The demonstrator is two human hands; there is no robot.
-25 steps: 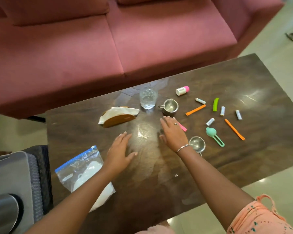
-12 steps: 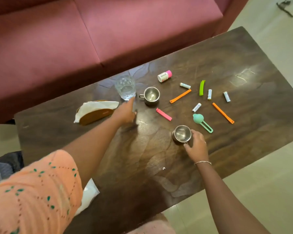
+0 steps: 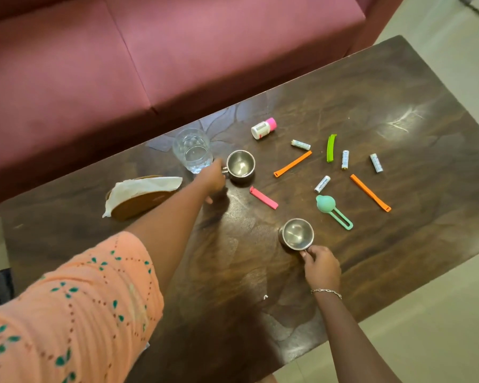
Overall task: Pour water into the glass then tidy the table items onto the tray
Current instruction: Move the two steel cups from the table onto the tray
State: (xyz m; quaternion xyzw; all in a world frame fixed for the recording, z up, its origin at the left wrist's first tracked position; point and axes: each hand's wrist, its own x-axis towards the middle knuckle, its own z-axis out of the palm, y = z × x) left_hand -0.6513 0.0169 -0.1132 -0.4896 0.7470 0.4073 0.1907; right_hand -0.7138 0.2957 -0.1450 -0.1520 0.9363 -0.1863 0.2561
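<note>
A clear glass (image 3: 192,150) holding some water stands near the table's far edge. Just right of it is a small steel cup (image 3: 241,165); my left hand (image 3: 211,180) reaches its handle, fingers curled there. A second steel cup (image 3: 297,234) stands nearer me, and my right hand (image 3: 322,268) pinches its handle from the front. Both cups look empty and rest on the dark wooden table (image 3: 398,106). No tray is in view.
Loose items lie to the right: a pink-capped bottle (image 3: 263,129), several batteries, two orange clips (image 3: 292,163) (image 3: 370,192), a green clip (image 3: 331,147), a pink clip (image 3: 263,197), a teal scoop (image 3: 333,211). A wooden napkin holder (image 3: 141,196) sits left; a maroon sofa (image 3: 177,51) lies behind.
My left hand moved right from the glass's base to the far cup's handle. My right hand slid to the near cup's handle and closed on it.
</note>
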